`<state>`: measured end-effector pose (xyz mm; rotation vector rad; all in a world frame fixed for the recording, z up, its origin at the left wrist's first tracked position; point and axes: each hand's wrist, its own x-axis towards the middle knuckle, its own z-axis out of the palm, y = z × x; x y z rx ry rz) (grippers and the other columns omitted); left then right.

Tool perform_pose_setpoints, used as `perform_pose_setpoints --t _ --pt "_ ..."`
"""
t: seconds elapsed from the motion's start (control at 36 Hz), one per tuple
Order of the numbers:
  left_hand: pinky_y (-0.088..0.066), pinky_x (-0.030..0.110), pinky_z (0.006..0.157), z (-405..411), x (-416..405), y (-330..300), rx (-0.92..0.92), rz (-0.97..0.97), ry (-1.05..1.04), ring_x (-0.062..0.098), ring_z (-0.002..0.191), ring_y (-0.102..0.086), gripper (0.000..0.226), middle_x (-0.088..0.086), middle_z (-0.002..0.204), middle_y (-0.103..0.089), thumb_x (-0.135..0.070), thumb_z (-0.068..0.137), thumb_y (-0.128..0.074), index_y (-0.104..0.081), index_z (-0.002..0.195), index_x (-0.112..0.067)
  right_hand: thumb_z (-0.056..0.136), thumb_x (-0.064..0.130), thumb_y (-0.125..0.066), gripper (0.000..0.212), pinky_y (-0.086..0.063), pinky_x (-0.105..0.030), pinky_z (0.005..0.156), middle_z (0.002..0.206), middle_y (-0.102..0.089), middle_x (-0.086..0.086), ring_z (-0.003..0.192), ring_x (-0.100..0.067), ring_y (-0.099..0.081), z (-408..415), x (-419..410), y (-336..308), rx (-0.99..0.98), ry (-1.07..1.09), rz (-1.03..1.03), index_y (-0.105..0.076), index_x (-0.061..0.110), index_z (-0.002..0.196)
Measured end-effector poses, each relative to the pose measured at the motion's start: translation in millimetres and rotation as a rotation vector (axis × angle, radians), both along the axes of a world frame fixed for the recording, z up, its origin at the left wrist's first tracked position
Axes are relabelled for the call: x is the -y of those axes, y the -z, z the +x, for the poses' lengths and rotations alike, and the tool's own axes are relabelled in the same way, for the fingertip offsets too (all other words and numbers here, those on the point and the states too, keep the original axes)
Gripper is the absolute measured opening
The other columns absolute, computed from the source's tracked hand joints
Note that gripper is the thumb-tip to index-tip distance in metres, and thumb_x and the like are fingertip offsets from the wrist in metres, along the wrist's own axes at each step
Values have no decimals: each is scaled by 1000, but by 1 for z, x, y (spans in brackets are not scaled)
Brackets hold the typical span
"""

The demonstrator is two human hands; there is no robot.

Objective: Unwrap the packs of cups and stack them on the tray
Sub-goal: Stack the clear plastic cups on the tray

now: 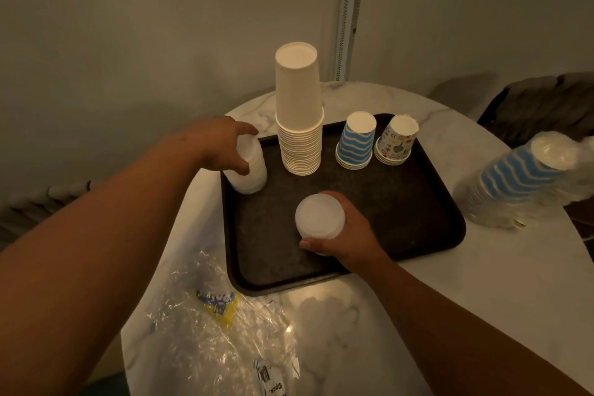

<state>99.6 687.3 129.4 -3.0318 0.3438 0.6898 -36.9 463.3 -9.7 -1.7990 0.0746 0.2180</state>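
Left hand [221, 148] grasps white cups [249, 167] at tray's [401, 202] nine o'clock; right hand [340, 235] clasps second white stack [319, 219] at six, probably to merge them. Wrapped pack [520, 177] waits at three.

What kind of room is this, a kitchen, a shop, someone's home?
Probably a home dining corner, though that is a guess. A round marble-look table stands against a plain wall, with a dark upholstered chair pulled up beside it. A tray of paper cups suggests someone preparing for guests.
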Motion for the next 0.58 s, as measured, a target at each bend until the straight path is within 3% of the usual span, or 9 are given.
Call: perform_pose_setpoints --t 0.11,0.19,0.28,0.36,0.42,0.44,0.53,0.58 --pt "-42 41 100 -1 0 2 7 7 6 31 129 -45 87 10 146 -43 -43 78 -77 -30 151 -34 51 21 -95 82 -41 -11 91 118 -55 24 113 7 -51 1 0 1 -1 -5 -5 -48 47 113" --pt "-36 43 108 -4 -1 1 7 -3 7 31 139 -36 95 8 156 -32 -48 77 -77 -22 154 -33 51 20 -95 81 -41 -8 90 117 -55 25 110 11 -51 0 0 0 4 -6 -6 -48 47 112" --pt "-33 44 111 -18 -3 -10 50 -37 -37 31 141 -31 97 7 159 -24 -51 76 -77 -21 154 -33 50 19 -96 84 -43 -15 94 119 -57 21 113 6 -52 0 1 1 7 0 4 -49 44 115" --pt "-46 34 89 -48 3 -22 224 -274 -60 22 109 -58 67 6 133 -50 -42 80 -76 -48 140 -28 50 19 -96 86 -43 -16 96 120 -57 18 115 0 -54 1 1 1 15 -5 1 -49 40 119" --pt "-50 32 79 -72 16 -25 249 -442 -60 14 87 -61 45 -1 110 -57 -35 83 -73 -59 124 -26 50 17 -96 87 -42 -10 92 120 -58 17 114 -1 -54 1 1 0 17 -8 7 -49 37 121" --pt "-50 32 79 -81 25 -21 211 -465 -38 13 86 -60 40 -3 106 -58 -35 84 -72 -61 121 -26 51 16 -95 86 -42 -7 90 119 -58 16 113 1 -55 0 1 -1 19 -11 11 -49 35 121" --pt "-47 29 88 -95 54 6 81 -404 104 14 104 -56 47 -4 117 -57 -44 85 -69 -58 128 -27 53 10 -94 82 -44 -8 85 116 -61 14 106 5 -58 -1 1 -1 17 -9 9 -52 33 119" --pt "-46 33 98 -97 70 26 9 -376 146 14 116 -51 61 -5 129 -53 -54 82 -67 -51 136 -31 56 10 -93 79 -38 0 83 113 -57 22 99 12 -57 1 1 -4 4 -32 -27 -50 33 119"
